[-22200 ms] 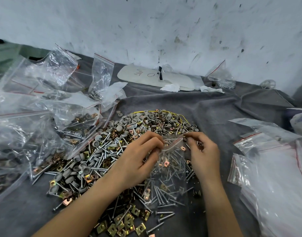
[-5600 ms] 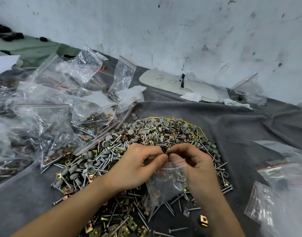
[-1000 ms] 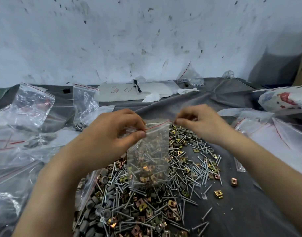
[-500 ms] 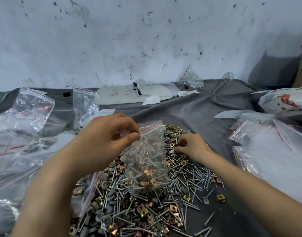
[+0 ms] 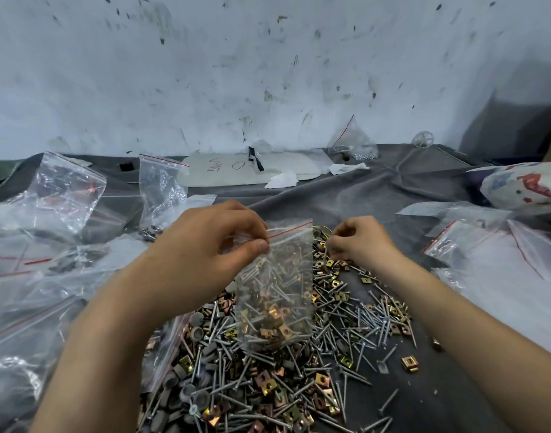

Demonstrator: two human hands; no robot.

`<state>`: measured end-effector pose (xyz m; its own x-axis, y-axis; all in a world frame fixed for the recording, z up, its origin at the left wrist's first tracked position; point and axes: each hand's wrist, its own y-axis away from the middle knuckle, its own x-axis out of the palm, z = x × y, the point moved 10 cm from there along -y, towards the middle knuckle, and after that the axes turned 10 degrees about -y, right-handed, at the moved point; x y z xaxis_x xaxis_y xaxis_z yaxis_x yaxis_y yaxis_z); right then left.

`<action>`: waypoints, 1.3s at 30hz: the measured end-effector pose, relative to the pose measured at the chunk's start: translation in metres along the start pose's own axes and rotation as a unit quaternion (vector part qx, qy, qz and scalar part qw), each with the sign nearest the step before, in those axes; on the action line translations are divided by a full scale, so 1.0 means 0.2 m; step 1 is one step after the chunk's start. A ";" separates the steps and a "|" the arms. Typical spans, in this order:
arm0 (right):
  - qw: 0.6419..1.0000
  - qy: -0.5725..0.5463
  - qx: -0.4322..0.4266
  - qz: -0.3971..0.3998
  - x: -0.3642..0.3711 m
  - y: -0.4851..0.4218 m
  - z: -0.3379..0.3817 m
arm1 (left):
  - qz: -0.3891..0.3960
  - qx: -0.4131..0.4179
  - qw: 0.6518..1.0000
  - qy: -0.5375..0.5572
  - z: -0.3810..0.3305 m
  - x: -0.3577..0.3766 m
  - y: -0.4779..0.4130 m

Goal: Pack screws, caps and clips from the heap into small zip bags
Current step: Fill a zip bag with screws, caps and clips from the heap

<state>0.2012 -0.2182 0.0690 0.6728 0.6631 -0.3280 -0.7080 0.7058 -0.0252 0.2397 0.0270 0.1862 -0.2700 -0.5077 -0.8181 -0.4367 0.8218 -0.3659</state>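
Nearest the camera lies the heap (image 5: 268, 376) of silver screws, grey caps (image 5: 193, 393) and brass-coloured clips, spread over the grey cloth (image 5: 424, 407) that covers the counter. One clip (image 5: 410, 363) sits apart at the heap's right edge. Above the middle of the heap hangs a small zip bag (image 5: 277, 295), upright, its lower half filled with screws and clips, its red zip line at the top. The left hand (image 5: 205, 254) pinches the bag's upper left corner between thumb and curled fingers. The right hand (image 5: 358, 242) is just beside the bag's right edge and apart from it, over the far side of the heap, fingers curled in; whether they grip anything is not clear.

To the left is a pile of filled bags (image 5: 34, 307); to the right lie flat empty bags (image 5: 486, 264). Farther back on the left two clear bags (image 5: 162, 185) stand up. Beyond them a white board (image 5: 236, 170) with writing lies flat, crumpled paper (image 5: 282, 179) beside it, and another bag (image 5: 352, 145) leans near the stained white wall (image 5: 268, 73).
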 end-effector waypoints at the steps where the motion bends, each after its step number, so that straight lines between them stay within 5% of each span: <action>1: 1.000 -0.019 -0.007 0.013 0.01 0.02 0.05 | 0.001 -0.001 1.000 -0.002 0.00 0.00 0.00; 7: 0.959 -0.172 -0.187 0.121 0.05 0.30 0.61 | 0.002 0.018 1.000 -0.001 -0.03 0.01 0.00; 11: 0.939 0.014 -0.274 0.206 0.19 0.47 0.77 | 0.004 0.024 1.000 0.002 -0.05 0.01 0.00; 13: 0.941 0.031 -0.300 0.151 0.14 0.43 0.76 | 0.003 0.023 1.000 0.002 -0.05 0.00 0.00; 16: 0.965 0.005 -0.259 0.031 0.03 0.29 0.59 | -0.003 0.013 1.000 0.005 -0.04 -0.01 0.00; 20: 0.966 0.205 -0.121 0.098 0.23 0.18 0.08 | -0.003 0.007 1.000 0.007 -0.04 -0.01 0.00; 26: 0.940 0.302 -0.148 0.064 0.29 0.16 -0.05 | -0.004 0.010 1.000 0.004 -0.05 -0.02 0.01; 29: 0.956 0.246 -0.153 0.040 0.24 0.18 0.02 | -0.005 0.010 1.000 0.006 -0.05 -0.03 0.02; 32: 0.990 0.037 -0.136 -0.006 0.09 0.21 0.20 | -0.005 0.014 1.000 0.005 -0.05 -0.02 0.02; 35: 0.963 -0.175 -0.200 0.042 0.03 0.32 0.53 | 0.004 0.019 1.000 0.001 -0.05 0.00 0.01; 39: 0.942 -0.072 -0.282 0.168 0.13 0.51 0.77 | 0.007 0.031 0.999 0.008 -0.07 0.01 0.01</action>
<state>0.1805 -0.0903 0.2038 0.3845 0.8807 -0.2766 -0.8604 0.2333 -0.4531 0.2257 0.0228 0.1901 -0.2892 -0.4992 -0.8168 -0.3784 0.8434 -0.3815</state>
